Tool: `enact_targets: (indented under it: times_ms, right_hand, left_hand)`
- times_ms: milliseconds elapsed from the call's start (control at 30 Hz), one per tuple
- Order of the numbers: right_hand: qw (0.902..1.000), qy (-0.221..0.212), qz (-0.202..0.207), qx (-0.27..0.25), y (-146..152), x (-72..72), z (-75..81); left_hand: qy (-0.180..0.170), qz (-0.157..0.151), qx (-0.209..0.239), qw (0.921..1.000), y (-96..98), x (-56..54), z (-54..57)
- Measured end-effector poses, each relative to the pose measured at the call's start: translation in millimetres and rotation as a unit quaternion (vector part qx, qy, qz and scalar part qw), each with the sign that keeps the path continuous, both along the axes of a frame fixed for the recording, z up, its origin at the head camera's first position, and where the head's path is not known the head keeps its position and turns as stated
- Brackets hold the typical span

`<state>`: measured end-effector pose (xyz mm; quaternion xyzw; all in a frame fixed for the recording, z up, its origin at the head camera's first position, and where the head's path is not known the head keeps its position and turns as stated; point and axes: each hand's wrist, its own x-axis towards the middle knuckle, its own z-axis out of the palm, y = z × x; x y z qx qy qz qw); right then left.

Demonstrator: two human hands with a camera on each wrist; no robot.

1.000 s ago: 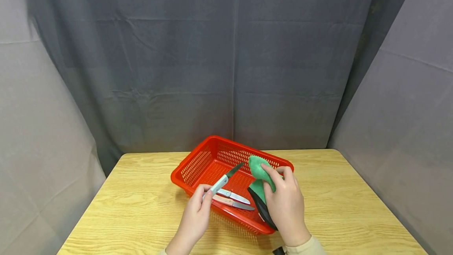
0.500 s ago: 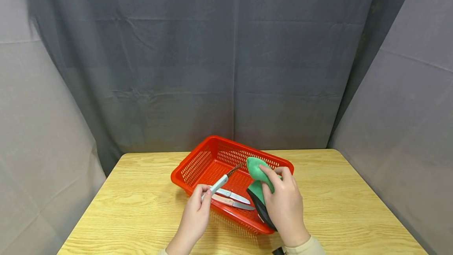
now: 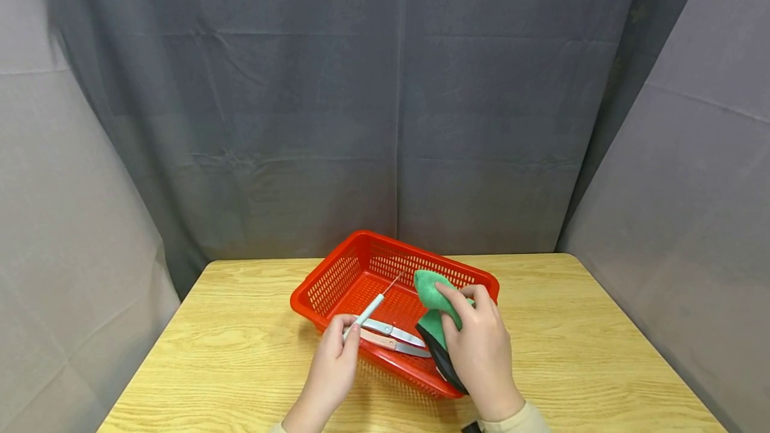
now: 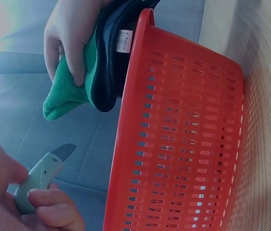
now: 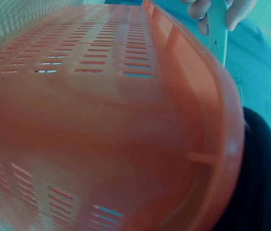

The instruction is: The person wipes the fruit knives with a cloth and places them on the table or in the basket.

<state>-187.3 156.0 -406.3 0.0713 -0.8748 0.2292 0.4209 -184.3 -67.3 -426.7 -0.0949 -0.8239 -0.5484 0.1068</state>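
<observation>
My left hand (image 3: 333, 353) pinches a paring knife (image 3: 368, 311) by its pale mint handle, above the near left side of a red plastic basket (image 3: 302, 294). The knife points up and right, its blade edge-on in the head view. In the left wrist view the short grey blade (image 4: 65, 151) shows from the side. My right hand (image 3: 484, 353) grips a folded green and black cloth (image 3: 428, 289) over the basket's right end, a little right of the blade's tip. A white label (image 4: 124, 41) shows on the cloth's black part.
Inside the basket lie two more knives: one with a pale handle (image 3: 381, 328), and one with a peach handle (image 3: 379, 340). The basket stands slanted on a wooden table (image 3: 240, 339). A grey curtain (image 3: 289, 119) hangs behind the table, with lighter cloth at both sides.
The knife in my left hand has turned about its length, so its blade went from broadside to edge-on. My right hand has shifted slightly left and down with the cloth.
</observation>
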Motion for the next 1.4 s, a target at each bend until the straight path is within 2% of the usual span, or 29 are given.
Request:
enact_targets:
  times_ms: [200, 367, 567, 900, 1133, 1400]
  right_hand:
    - [1.0000, 0.008, 0.003, 0.005, -0.1, 1.4, 1.5]
    - [0.9997, 0.013, 0.010, 0.018, -0.6, 3.4, 4.2]
    - [0.9987, 0.020, 0.022, 0.041, -1.8, 4.9, 5.2]
    - [0.9966, 0.015, 0.036, 0.072, -2.4, 4.6, 0.8]
    - [0.9950, -0.007, 0.050, 0.086, -3.2, 4.4, -2.0]
    - [0.9939, -0.017, 0.060, 0.090, -5.7, 4.4, -3.5]
  left_hand:
    - [0.013, 0.009, -0.007, 0.9999, 0.4, 0.7, -0.2]
    - [0.032, 0.023, -0.030, 0.9988, 1.1, 0.2, 0.5]
    - [0.074, 0.038, -0.060, 0.9947, 2.4, 0.1, 0.8]
    - [0.169, 0.064, -0.130, 0.9748, 1.6, 1.3, 0.1]
    - [0.209, 0.067, -0.172, 0.9603, 0.9, -1.6, -5.2]
    - [0.249, 0.067, -0.185, 0.9482, 1.6, -3.4, -7.2]
